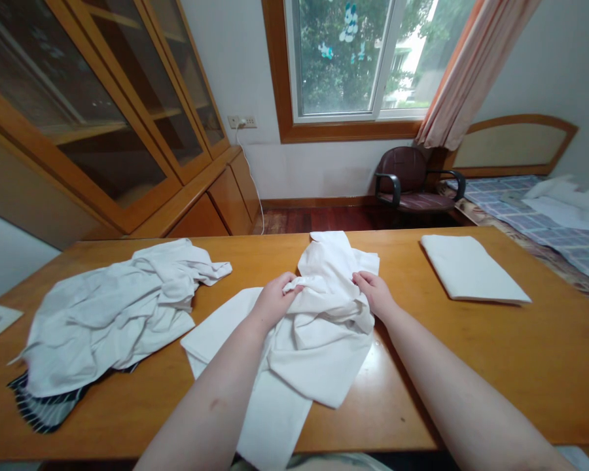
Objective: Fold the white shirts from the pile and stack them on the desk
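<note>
A crumpled white garment (319, 347) lies in the middle of the wooden table, partly bunched up, with long flat parts spread to the left and toward me; its exact kind is hard to make out. My left hand (275, 302) is closed on a gathered fold at its upper left. On the other side, my right hand (374, 296) pinches the fabric at the right edge. Left of it lies a loose heap of white clothes (122, 314), with a dark striped cloth (49, 405) sticking out underneath. A folded white cloth (474, 269) rests flat at the right.
The wooden table (471, 366) spans the view. Behind it are a brown armchair (410, 176), a bed (544, 209) with a checked cover, and a window (343, 65) with a pink curtain (476, 72). A glass-door cabinet (142, 131) stands along the left.
</note>
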The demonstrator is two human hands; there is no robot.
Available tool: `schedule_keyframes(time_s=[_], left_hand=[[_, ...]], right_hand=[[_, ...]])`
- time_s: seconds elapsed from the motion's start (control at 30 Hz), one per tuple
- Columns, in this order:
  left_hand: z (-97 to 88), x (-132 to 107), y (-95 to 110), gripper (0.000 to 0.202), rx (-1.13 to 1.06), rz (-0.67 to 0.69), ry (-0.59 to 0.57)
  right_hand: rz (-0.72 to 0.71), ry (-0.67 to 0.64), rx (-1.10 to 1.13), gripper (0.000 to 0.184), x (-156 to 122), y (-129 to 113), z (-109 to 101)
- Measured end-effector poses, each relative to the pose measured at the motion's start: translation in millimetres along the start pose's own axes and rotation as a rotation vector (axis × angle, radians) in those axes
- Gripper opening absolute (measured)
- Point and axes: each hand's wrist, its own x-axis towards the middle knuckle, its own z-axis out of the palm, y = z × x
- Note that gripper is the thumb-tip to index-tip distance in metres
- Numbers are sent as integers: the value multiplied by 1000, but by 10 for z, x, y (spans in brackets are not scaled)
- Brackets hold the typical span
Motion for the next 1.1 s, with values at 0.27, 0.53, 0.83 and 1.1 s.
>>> schedule_keyframes(time_s=[0.27,0.53,0.83,1.1], left_hand=[[-182,51,-153,23,-99,-116,188],[-305,64,-247,36,-224,-79,384],[-491,62,-377,36,-26,-86,646],[-607,60,-564,42,160,-183,775]], right_hand=[[-41,46,74,37,15,45,-11],[-148,-204,-56,28,-32,-53,7],[-386,-350,-696,25,-183,-318,73],[-87,-278,-1155,48,-310,-594,38]])
